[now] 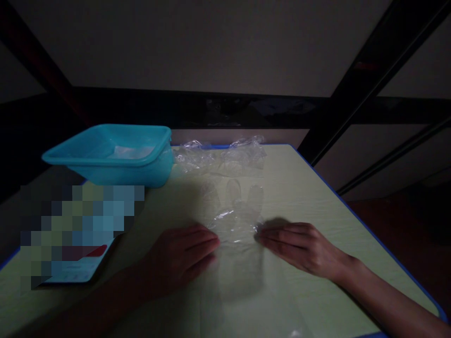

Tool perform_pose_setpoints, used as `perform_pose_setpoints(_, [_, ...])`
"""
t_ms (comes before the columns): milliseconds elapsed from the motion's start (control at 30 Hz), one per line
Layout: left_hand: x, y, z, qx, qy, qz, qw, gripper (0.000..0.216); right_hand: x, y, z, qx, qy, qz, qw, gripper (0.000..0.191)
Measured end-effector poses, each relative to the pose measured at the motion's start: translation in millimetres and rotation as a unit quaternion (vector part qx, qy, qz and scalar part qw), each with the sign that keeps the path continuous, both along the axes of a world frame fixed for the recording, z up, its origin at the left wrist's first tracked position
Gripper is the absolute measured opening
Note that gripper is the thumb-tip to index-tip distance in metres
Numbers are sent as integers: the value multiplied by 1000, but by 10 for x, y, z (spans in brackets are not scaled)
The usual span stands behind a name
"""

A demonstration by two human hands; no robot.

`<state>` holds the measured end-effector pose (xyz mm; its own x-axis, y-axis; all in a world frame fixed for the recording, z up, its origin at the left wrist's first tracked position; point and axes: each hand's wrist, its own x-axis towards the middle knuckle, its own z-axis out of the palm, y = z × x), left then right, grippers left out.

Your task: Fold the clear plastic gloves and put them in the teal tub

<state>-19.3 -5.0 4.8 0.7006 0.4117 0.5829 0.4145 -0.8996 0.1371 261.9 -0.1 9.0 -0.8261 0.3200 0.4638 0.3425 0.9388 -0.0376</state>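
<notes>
A left hand and a right hand pinch a clear plastic film over a pale green table

The fingers are closed at opposite sides of the film, whose far side shows rounded, finger-like lobes; beyond it lies crumpled clear plastic, near the far edge; just beside that, on the left, stands a blue basin with a pale patch inside; nearer the person on that side lies a flat device, mostly hidden by pixelation; a dim wall rises behind
</notes>
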Motion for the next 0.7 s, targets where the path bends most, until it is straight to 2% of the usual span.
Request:
perform_pose_setpoints(167, [-11,19,-38,-24,-5,31,999,11,-14,14,43,-18,26,3,1000,26])
perform_pose_setpoints(400, [-18,60,-3,-55,-42,45,997,15,-19,26,76,-53,40,-8,998,27])
perform_pose_setpoints(500, [-28,72,15,-93,-57,46,993,19,-13,45,71,-122,60,-17,991,30])
perform_pose_setpoints(600, [-29,76,38,-180,-50,67,980,21,-11,68,76,-212,84,-38,973,31])
perform_pose_setpoints(700, [-7,85,74,-301,-44,141,942,21,-32,94,96,-348,102,-101,927,24])
